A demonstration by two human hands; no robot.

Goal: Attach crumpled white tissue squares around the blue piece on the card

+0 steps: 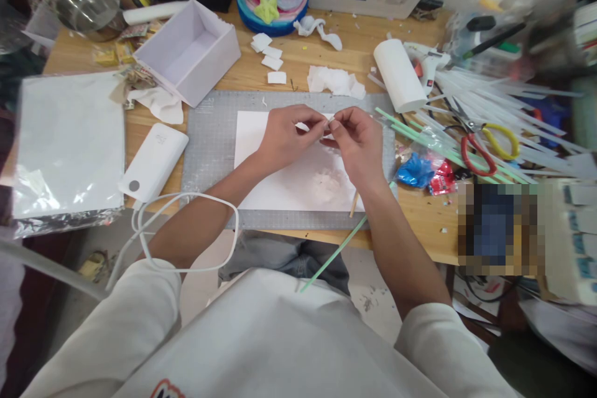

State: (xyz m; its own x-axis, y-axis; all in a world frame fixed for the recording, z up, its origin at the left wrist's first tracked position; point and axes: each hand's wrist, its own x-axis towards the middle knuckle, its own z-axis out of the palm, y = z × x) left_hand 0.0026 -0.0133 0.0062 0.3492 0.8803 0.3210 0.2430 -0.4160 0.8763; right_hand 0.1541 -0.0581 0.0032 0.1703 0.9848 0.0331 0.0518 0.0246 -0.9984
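Observation:
My left hand (293, 138) and my right hand (360, 144) meet above a white sheet (254, 189). Thumbs and fingertips of both pinch a small white piece (330, 119), mostly covered by the fingers; its material cannot be made out. Below them on the sheet lies a loose heap of pale crumbs or shreds (328, 185). The sheet rests on a grey cutting mat (205, 155). By my right wrist, a short wooden stick (354, 204) and a thin green stick (333, 255) poke out past the mat's near edge.
Left are a white power bank (156, 158) with a looped cable, an open white box (196, 50) and a bagged white pack (69, 143). Right are a white roll (400, 74), a glue gun (426, 65), scissors (478, 137) and many translucent sticks (494, 96). A blue-based clay model (273, 0) stands behind.

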